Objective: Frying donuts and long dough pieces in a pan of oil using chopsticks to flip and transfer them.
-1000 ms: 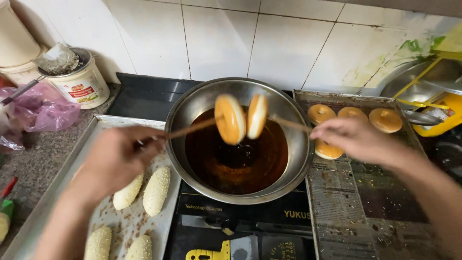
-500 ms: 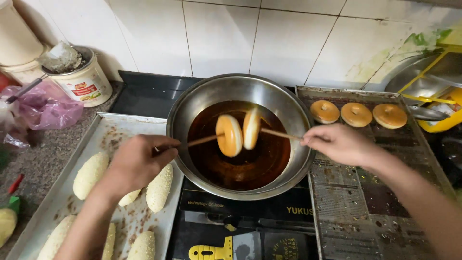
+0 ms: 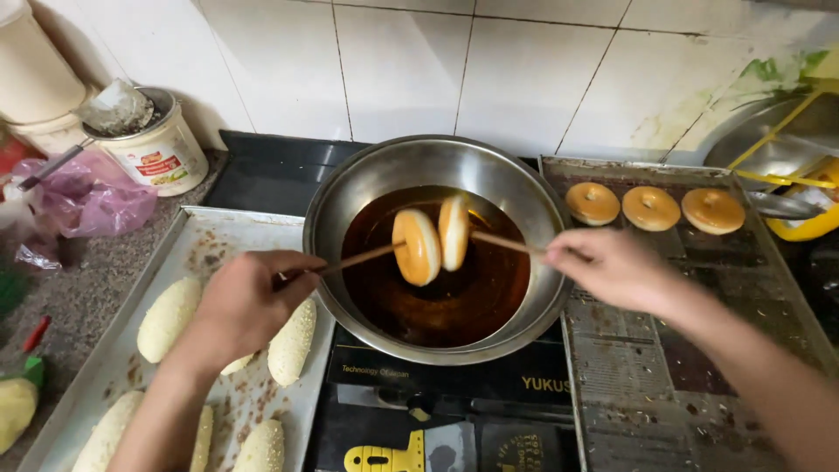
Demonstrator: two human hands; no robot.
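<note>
- The left hand (image 3: 240, 306) has its grip closed around a thin wooden stick (image 3: 350, 260); the right hand (image 3: 612, 267) pinches a second stick (image 3: 502, 243) from the other side.
- Two golden fried doughnuts (image 3: 433, 240) hang threaded on the sticks, lifted clear above dark oil in a steel frying bowl (image 3: 367, 175) on a black cooker (image 3: 262, 170).
- Three finished doughnuts (image 3: 651, 208) sit along the far edge of the greasy tray (image 3: 629, 376) on the right.
- Several pale, sesame-coated raw pieces (image 3: 291, 343) lie on the left tray (image 3: 197, 240), seemingly waiting to be fried.
- Judging by this, frying is partway through.
</note>
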